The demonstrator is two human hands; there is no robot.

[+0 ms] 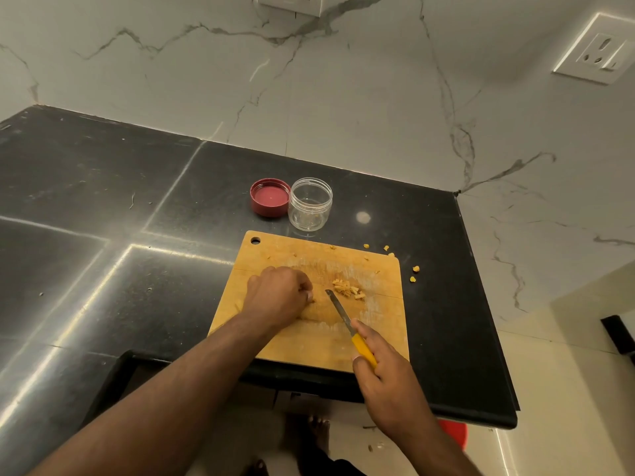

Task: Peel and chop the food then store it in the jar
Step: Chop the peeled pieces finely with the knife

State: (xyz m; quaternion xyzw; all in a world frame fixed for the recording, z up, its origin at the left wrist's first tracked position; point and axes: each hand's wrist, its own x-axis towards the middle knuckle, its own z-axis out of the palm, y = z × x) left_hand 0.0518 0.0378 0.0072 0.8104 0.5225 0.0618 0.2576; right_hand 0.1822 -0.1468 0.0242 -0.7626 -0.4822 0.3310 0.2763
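So the rectangular light-wood cutting board (309,341) with a hole in its far left corner sits on the black polished stone desk (103,201), its near edge close to the desk's front edge. Roughly mid-board there's a small heap of chopped yellow-tan food pieces (347,289), and a few stray bits of the same stuff (414,273) have landed on the desk just off the board's far right corner.

Right hand (385,372) has its grip clamped around the yellow handle of a small knife (347,324), forefinger stretched up along the start of the steel blade. The blade angles away to the left, tip just beside the heap, though I can't tell if it's touching the board. Left hand (278,293) is knuckles-up on the board to the left of the blade, fingers curled under. It might be pinching a bit of food at the fingertips, but the view's too poor, so I honestly can't tell what that grip holds.

Beyond the board's far edge stands the clear round plastic jar (310,204), open, upright, a few scraps at its bottom. Its dark red screw lid (270,197) lies upside down just to its left, pretty much touching it.

White marble-look wall (343,97) behind, with a white wall socket (599,49) at top right.
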